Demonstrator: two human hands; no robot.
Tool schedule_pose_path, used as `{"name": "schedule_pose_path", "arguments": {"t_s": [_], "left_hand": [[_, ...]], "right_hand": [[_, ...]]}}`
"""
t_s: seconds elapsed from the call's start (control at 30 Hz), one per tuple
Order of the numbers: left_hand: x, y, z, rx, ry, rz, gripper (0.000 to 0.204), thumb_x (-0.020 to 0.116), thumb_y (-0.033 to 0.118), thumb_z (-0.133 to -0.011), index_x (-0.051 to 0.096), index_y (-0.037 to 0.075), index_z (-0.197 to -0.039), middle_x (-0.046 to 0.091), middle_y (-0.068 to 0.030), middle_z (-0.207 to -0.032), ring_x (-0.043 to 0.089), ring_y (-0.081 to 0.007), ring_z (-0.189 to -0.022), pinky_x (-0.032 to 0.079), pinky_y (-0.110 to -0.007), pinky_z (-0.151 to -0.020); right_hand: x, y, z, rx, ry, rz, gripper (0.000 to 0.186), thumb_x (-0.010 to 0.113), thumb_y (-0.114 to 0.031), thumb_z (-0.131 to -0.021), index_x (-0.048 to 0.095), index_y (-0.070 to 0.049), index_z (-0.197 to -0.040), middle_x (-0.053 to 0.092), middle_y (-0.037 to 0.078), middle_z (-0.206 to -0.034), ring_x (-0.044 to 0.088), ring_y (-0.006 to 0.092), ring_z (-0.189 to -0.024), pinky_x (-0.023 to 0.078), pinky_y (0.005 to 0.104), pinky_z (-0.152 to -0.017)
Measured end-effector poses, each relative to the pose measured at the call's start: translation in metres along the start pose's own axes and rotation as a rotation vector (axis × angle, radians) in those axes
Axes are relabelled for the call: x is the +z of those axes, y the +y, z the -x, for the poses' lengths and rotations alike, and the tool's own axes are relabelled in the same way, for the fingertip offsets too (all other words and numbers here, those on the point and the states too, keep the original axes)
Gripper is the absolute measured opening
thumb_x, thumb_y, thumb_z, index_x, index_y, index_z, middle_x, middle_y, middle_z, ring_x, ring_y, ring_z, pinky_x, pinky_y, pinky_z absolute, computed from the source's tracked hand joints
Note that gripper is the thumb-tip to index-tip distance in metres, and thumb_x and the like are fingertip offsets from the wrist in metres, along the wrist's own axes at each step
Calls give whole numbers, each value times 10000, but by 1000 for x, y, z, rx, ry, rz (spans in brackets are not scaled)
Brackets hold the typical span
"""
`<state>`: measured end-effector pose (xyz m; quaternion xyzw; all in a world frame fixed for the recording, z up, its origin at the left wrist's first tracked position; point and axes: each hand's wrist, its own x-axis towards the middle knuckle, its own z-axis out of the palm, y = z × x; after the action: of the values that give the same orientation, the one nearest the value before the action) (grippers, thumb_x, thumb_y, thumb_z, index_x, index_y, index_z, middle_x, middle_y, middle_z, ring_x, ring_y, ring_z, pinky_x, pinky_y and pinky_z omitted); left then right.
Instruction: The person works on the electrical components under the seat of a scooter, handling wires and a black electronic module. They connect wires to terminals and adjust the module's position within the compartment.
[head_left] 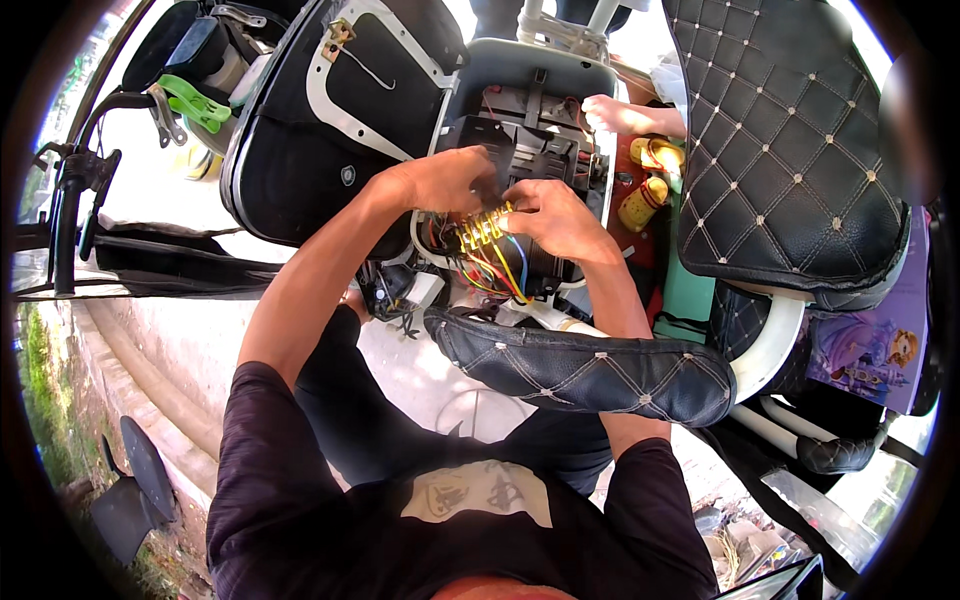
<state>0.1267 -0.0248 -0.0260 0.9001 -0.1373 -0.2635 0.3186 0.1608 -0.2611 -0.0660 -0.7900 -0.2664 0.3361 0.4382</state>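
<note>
Both of my hands are over the uncovered compartment of a vehicle, under its raised black seat. My left hand is curled with its fingertips drawn together at the far end of a row of yellow connectors. A dark blur hides what those fingers hold, if anything. My right hand pinches the right end of the connector row between thumb and fingers. Blue, yellow, red and green wires run down from the row. Behind my hands sits a black ribbed part inside the grey compartment.
A padded black armrest curves across in front of my right forearm. At right stands a quilted seat back. Another person's bare foot reaches in above yellow shoes. A handlebar and green clip are at left.
</note>
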Motion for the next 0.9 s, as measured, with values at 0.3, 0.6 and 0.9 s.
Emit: {"name": "schedule_pose_path", "arguments": {"t_s": [0.3,0.6,0.9], "left_hand": [[30,-22,32,75,478,297,286,843,95,-837,774,36,-1108,535,-128,-1408,590,-299,-1340,499,-422,-1126],[61,-20,22,-28,535,420,268,856,180,-819,834,30,-1040,551,-200,-1505,600,-361,-1363,525,-424,-1100],[56,-14,23,-113,447,478,274,743,183,-924,791,-75,-1001,478,-204,-1624,718,-258,-1085,576,-354,-901]], "right_hand": [[-2,-4,1,2,19,71,518,771,-231,-830,718,89,-1233,791,190,-1032,749,222,-956,574,353,-898],[0,-9,2,28,39,65,521,763,-259,-813,737,54,-1229,792,213,-1033,760,316,-983,577,399,-911],[2,-4,-1,-12,43,66,520,761,-270,-814,742,44,-1229,787,243,-1041,768,372,-1012,579,427,-923]]}}
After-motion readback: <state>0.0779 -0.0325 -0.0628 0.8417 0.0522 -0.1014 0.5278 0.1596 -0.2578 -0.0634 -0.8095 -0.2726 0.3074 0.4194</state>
